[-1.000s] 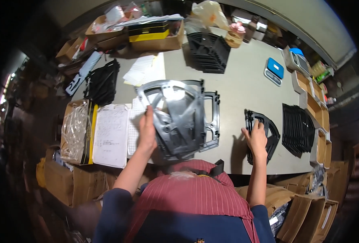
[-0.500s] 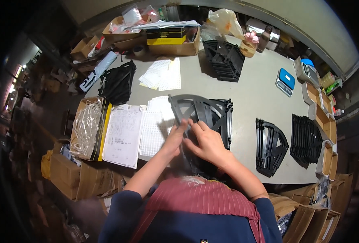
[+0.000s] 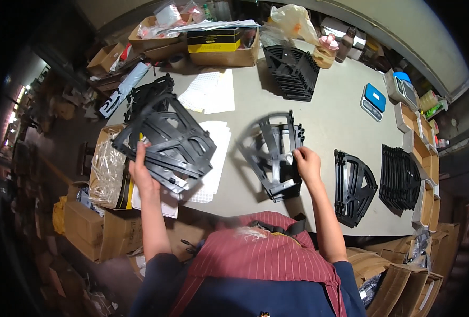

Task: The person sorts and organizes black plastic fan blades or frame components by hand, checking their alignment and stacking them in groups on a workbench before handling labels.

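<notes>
My left hand (image 3: 145,171) grips several black fan-shaped plastic frames (image 3: 179,140), lifted and tilted over the papers and the left side of the table. Toward the middle, my right hand (image 3: 307,162) pinches the right edge of another black plastic frame (image 3: 271,158), which is smeared by motion on its left side. Under or against it, more dark frame parts show, though I cannot tell how many. To the right of my right hand lies a small set of black frames (image 3: 355,187). Beyond that stands a neat row of nested black frames (image 3: 400,178).
Nested black frames (image 3: 292,71) stand at the back. At far left, more frames (image 3: 150,90) lie beside a box of clear strips (image 3: 107,174). Paper sheets (image 3: 219,153) lie mid-left. A blue-topped scale (image 3: 373,100) and small cardboard trays (image 3: 423,150) line the right.
My hands have moved apart. The left has carried several black frames up and left, over the papers; the right has shifted right, holding a frame at mid-table.
</notes>
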Tool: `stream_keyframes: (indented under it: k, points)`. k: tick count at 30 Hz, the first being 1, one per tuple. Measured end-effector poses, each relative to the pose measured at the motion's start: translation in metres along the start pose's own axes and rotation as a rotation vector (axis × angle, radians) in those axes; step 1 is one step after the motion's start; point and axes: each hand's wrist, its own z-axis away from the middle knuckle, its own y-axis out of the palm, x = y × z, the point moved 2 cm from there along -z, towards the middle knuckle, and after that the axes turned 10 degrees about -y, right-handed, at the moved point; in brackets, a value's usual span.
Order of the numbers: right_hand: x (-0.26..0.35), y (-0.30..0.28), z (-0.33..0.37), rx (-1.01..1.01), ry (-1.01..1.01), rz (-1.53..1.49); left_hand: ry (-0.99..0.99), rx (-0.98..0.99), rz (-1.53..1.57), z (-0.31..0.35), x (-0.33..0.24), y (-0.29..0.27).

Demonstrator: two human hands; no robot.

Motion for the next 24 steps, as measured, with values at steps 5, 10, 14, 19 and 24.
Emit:
stream_keyframes:
  k: [5,10,14,19,24]
  points:
    - [0.001,0.006,0.020,0.203,0.039,0.560,-0.003,0.017,-0.050,0.008,-0.011,-0.007]
    - [0.101,-0.026,-0.002,0.130,-0.224,0.184,-0.166,0.229,-0.202,0.037,0.032,0.021]
    - [0.169,-0.022,-0.008,-0.006,-0.521,0.113,-0.250,0.368,-0.177,0.064,0.059,0.056]
    - [0.094,0.008,-0.025,0.243,-0.117,-0.153,-0.329,0.498,-0.104,0.077,0.056,0.072]
    - [0.038,0.024,-0.022,0.132,0.023,-0.239,-0.190,0.275,-0.193,0.054,0.042,0.037]
